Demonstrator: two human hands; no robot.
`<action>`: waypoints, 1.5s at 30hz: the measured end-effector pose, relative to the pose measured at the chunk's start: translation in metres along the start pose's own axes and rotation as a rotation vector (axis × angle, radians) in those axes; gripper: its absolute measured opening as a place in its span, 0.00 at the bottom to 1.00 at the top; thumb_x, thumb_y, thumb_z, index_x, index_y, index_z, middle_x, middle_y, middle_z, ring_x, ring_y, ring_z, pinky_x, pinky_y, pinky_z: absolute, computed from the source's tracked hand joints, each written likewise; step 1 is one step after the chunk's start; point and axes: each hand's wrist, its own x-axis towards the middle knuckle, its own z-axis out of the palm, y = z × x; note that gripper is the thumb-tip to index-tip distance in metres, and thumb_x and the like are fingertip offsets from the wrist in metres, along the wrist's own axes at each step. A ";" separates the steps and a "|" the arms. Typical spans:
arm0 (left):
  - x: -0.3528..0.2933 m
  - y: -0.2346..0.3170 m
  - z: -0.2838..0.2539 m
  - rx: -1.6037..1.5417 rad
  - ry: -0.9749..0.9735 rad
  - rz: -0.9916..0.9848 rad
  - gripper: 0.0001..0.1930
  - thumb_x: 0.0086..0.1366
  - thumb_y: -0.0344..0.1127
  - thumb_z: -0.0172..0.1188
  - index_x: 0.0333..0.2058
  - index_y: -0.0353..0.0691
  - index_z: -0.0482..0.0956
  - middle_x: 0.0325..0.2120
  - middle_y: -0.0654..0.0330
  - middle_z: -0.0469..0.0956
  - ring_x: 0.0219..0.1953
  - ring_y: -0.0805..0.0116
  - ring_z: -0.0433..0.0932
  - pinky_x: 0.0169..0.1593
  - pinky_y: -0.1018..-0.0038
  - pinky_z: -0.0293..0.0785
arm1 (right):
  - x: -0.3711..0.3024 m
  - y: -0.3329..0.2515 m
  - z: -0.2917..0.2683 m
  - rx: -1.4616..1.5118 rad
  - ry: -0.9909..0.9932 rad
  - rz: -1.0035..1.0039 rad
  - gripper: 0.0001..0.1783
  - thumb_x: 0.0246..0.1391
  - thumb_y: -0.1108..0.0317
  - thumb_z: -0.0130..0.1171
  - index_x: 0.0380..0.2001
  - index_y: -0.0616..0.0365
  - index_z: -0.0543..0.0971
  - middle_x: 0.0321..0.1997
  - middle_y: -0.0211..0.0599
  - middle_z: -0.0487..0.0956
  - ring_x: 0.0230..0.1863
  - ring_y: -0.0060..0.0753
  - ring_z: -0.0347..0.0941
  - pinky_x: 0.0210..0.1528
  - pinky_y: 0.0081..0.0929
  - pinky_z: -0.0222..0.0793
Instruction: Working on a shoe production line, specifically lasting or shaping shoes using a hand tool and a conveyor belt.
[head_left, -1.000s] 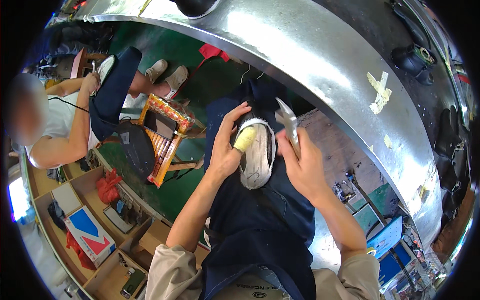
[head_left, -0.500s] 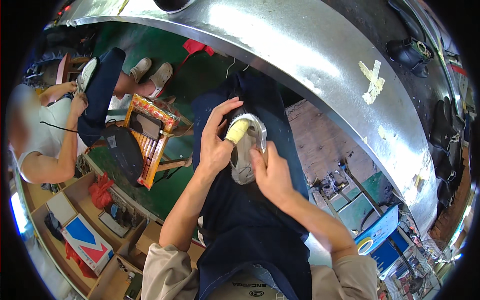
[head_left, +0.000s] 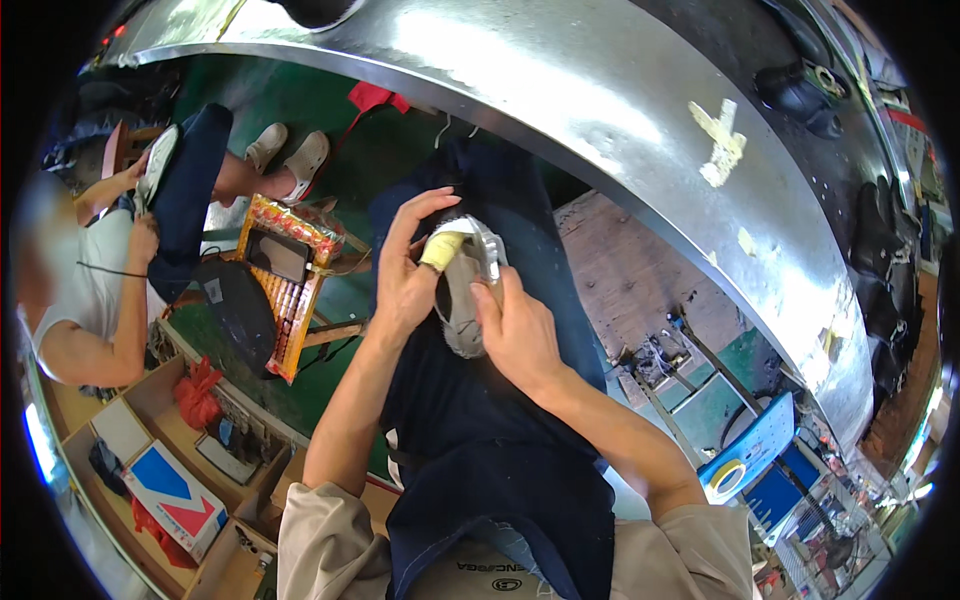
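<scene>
A dark shoe with a pale grey inside and a frayed whitish edge rests over my lap, its opening facing up. My left hand is closed round its far left side. Yellow wrapping covers the left thumb, which presses into the opening. Pinched in my right hand is a silver metal tool, lying against the shoe's right rim. The fingers hide most of the tool, so its exact kind does not show. Under both hands spreads a dark blue apron.
A metal-topped bench curves ahead and right, with black shoes beyond. At left, a seated person holds a pale shoe. A beaded chair bears a phone and black bag. Lower left is a compartmented wooden tray.
The shoe and both hands appear slightly further left, along with a shift of the whole view. My right hand has tilted a little at the rim; both grips stay closed.
</scene>
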 end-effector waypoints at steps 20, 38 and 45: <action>-0.003 -0.006 0.017 0.094 -0.046 0.087 0.28 0.66 0.23 0.52 0.65 0.45 0.69 0.73 0.52 0.60 0.74 0.49 0.56 0.75 0.59 0.49 | 0.009 -0.023 -0.035 0.097 0.183 -0.191 0.12 0.69 0.68 0.55 0.52 0.59 0.73 0.29 0.44 0.84 0.28 0.50 0.83 0.29 0.40 0.75; -0.033 0.013 -0.007 0.334 0.031 -0.037 0.27 0.63 0.28 0.68 0.61 0.40 0.78 0.58 0.53 0.78 0.53 0.55 0.80 0.57 0.69 0.75 | 0.000 -0.023 -0.093 -0.610 -0.353 -0.497 0.05 0.62 0.70 0.55 0.38 0.60 0.74 0.40 0.48 0.80 0.43 0.51 0.80 0.35 0.44 0.76; -0.031 0.019 0.002 0.476 -0.023 -0.019 0.27 0.65 0.29 0.68 0.63 0.43 0.78 0.60 0.55 0.77 0.59 0.57 0.78 0.62 0.70 0.72 | 0.017 -0.006 -0.079 -0.596 -0.680 -0.598 0.06 0.62 0.69 0.59 0.36 0.60 0.75 0.29 0.44 0.81 0.34 0.51 0.81 0.34 0.46 0.76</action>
